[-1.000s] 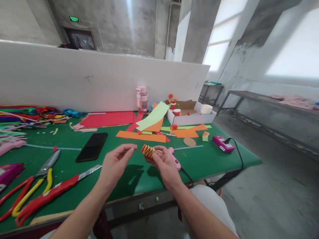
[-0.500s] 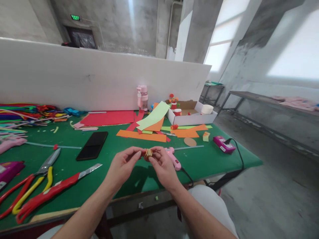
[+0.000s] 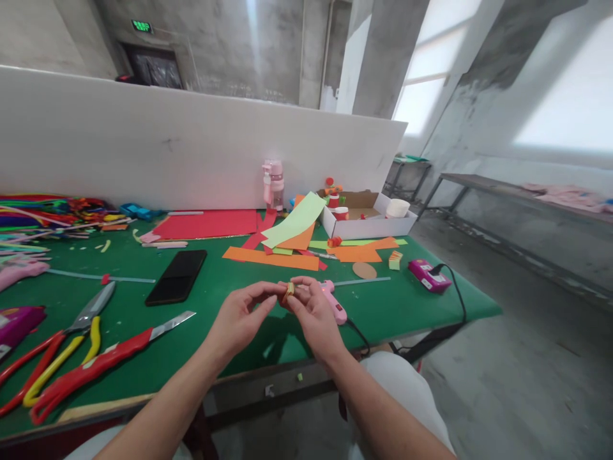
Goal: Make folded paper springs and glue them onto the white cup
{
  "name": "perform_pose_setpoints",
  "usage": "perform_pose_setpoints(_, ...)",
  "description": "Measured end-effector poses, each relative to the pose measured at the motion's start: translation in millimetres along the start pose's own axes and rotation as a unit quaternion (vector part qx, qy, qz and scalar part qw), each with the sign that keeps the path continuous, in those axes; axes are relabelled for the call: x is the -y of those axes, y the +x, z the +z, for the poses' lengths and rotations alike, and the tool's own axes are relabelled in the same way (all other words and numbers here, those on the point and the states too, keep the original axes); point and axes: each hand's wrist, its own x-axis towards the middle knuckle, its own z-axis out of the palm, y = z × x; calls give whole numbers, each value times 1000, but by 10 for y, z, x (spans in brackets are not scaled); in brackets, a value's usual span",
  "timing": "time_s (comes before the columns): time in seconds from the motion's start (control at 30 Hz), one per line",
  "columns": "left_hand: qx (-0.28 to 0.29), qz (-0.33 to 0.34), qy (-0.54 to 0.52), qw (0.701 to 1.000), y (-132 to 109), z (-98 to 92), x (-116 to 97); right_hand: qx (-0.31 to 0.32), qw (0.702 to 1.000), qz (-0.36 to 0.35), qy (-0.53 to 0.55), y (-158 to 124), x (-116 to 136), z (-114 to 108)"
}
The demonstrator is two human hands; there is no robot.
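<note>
A small folded paper piece [image 3: 290, 292], red with pale yellow edges, is pinched between the fingertips of my right hand [image 3: 317, 319]. My left hand [image 3: 243, 319] reaches it from the left; its index fingertip meets the piece, and its thumb lies just below. Both hands are above the front part of the green table [image 3: 211, 345]. Behind my right hand lies a pink glue gun [image 3: 339, 311], partly covered by the fingers. An orange paper strip [image 3: 271, 258] lies beyond the hands.
Scissors with red handles [image 3: 90, 370], pliers [image 3: 89, 319] and a black phone [image 3: 177, 277] lie at left. Farther back are red sheets [image 3: 208, 225], a pink bottle [image 3: 274, 185] and a white box [image 3: 368, 229]. A purple box [image 3: 430, 276] with a cable is at right.
The folded piece has turned and looks more tightly pressed together, moving slightly right and up. My left fingers have shifted a little right with it.
</note>
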Motion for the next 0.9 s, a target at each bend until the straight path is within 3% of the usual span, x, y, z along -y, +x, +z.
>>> perform_pose_setpoints(0.1,-14,42,38,998,-22,36,17,-19,995,37,92,2,27,20)
perform_pose_setpoints(0.23,-81,108,112,984,-58,143,50,-26,986,75,146,-15,34,54)
perform_pose_setpoints(0.37,-134,89,133,978,-45,175,61,-13,987,91,130,-41,1,81)
perform_pose_setpoints(0.43,-140,69,127,980,-24,135,63,-3,993,73,94,-39,-2,61)
perform_pose_setpoints(0.53,-126,55,111,984,1,57,73,7,999,-15,-39,-20,35,-14)
perform_pose_setpoints(0.7,-94,70,89,989,-5,18,82,-8,952,-143,-270,-10,162,-115)
perform_pose_setpoints(0.9,-54,52,59,995,11,-3,67,-2,925,-187,-330,-26,231,-110)
